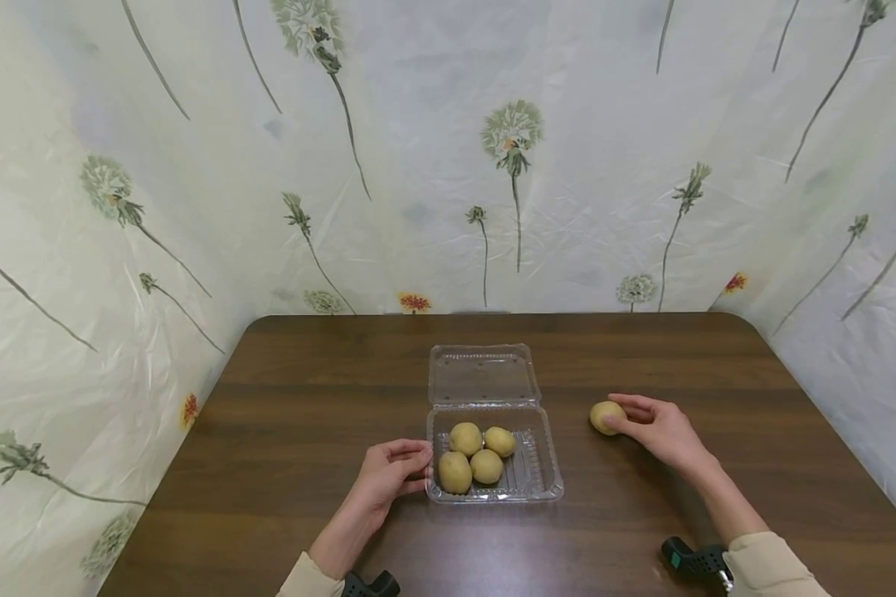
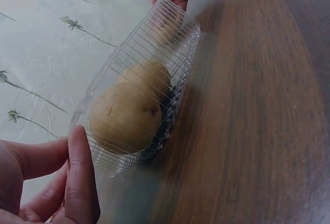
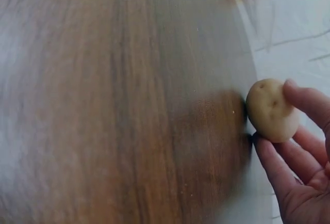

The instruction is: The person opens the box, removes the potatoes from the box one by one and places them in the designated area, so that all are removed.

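Note:
A clear plastic clamshell container (image 1: pixel 532 464) lies on the table with its lid (image 1: pixel 482 377) folded back, away from me. Several yellow potatoes (image 1: pixel 455 473) sit in its left part. My left hand (image 1: pixel 392 471) pinches the container's left rim between thumb and fingers, as the left wrist view also shows. To the right of the container, my right hand (image 1: pixel 664 433) holds a single potato (image 1: pixel 603 417) between thumb and fingertips. In the right wrist view this potato (image 3: pixel 270 110) shows small dark eyes, and it is close to the tabletop.
The dark brown wooden table (image 1: pixel 306 398) has rounded far corners. Behind it and at both sides hangs a pale sheet (image 1: pixel 418 166) printed with dandelions. A black wrist device (image 1: pixel 698 560) is at the right sleeve.

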`<move>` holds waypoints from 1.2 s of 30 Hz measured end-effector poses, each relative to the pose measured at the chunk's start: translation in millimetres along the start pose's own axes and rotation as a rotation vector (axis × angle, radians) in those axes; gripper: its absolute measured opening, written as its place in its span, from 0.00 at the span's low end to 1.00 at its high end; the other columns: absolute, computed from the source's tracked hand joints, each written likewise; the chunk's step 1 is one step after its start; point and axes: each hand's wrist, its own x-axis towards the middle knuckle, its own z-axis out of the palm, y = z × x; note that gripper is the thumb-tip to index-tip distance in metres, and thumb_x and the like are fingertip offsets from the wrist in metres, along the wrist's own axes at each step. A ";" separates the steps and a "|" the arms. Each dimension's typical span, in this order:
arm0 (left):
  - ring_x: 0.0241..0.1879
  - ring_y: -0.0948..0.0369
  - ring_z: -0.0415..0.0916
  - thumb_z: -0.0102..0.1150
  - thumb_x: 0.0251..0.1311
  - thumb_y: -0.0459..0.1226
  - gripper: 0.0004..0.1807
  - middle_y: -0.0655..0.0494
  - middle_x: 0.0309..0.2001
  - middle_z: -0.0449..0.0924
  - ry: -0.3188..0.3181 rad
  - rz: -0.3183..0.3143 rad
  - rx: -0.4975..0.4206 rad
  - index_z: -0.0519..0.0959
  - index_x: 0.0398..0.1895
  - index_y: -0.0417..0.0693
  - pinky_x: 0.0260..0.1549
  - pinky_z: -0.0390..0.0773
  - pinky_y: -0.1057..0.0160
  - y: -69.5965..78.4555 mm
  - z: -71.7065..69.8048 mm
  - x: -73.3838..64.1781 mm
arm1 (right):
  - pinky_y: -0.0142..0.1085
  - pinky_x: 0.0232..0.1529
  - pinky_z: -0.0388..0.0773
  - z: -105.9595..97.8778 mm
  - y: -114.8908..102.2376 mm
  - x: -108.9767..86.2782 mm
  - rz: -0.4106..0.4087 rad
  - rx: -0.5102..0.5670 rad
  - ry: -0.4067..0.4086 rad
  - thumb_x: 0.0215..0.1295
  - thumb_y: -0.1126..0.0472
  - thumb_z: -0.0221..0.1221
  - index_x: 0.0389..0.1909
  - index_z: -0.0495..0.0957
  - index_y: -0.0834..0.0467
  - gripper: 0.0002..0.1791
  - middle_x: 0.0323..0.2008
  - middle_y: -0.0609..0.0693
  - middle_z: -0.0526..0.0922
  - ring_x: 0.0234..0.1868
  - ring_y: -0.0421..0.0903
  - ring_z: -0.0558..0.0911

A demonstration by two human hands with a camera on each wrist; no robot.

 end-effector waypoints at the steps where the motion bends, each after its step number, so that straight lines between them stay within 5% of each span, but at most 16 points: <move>1: 0.30 0.63 0.80 0.64 0.62 0.32 0.20 0.53 0.32 0.81 -0.001 0.001 0.001 0.75 0.52 0.25 0.31 0.83 0.66 0.0 -0.1 0.2 | 0.47 0.51 0.78 0.0 0.2 0.6 -0.003 -0.004 0.008 0.64 0.41 0.61 0.64 0.73 0.60 0.35 0.57 0.63 0.78 0.58 0.60 0.77; 13: 0.30 0.62 0.80 0.64 0.62 0.34 0.20 0.52 0.33 0.81 0.004 -0.002 0.022 0.76 0.52 0.27 0.32 0.84 0.65 3.6 -1.0 -1.8 | 0.26 0.41 0.78 -1.3 -0.8 1.0 -0.019 0.013 0.042 0.64 0.44 0.63 0.63 0.73 0.64 0.34 0.56 0.64 0.78 0.56 0.59 0.78; 22: 0.30 0.63 0.80 0.64 0.62 0.33 0.20 0.52 0.32 0.81 -0.002 0.008 0.017 0.76 0.52 0.26 0.32 0.84 0.65 1.6 -0.9 -2.0 | 0.26 0.42 0.79 -3.0 -0.3 -2.4 -0.023 0.030 0.040 0.64 0.46 0.64 0.63 0.72 0.66 0.35 0.57 0.64 0.77 0.56 0.58 0.79; 30: 0.30 0.63 0.80 0.64 0.62 0.33 0.20 0.52 0.32 0.81 0.001 0.003 0.017 0.76 0.52 0.26 0.32 0.84 0.65 1.0 -0.6 -1.6 | 0.24 0.42 0.78 -7.9 7.6 -12.4 0.012 0.031 0.033 0.63 0.44 0.64 0.65 0.71 0.65 0.37 0.58 0.62 0.77 0.50 0.39 0.82; 36: 0.29 0.63 0.80 0.65 0.62 0.33 0.20 0.53 0.32 0.81 0.003 0.004 0.016 0.76 0.52 0.27 0.32 0.84 0.65 1.5 -0.4 -1.8 | 0.29 0.43 0.79 -10.4 6.4 -23.0 0.016 -0.025 0.043 0.63 0.41 0.63 0.65 0.71 0.62 0.38 0.57 0.61 0.78 0.52 0.50 0.82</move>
